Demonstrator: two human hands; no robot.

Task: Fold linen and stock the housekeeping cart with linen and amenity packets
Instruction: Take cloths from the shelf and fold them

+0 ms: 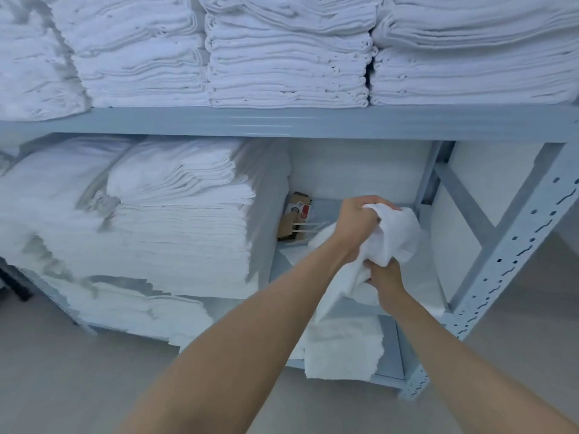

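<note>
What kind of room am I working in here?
Likely a hotel linen store: steel shelving packed with towel stacks, and both hands gripping a white cloth.

I see a linen storeroom: grey steel shelving (pixel 282 122) packed with stacks of folded white towels (pixel 288 57).

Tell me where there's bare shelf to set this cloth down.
Best patch: the middle shelf's floor, between the tall folded stack and the right upright, behind both hands' grip on the cloth. A small brown packet crowds its left back corner. The top shelf is packed across.
</note>
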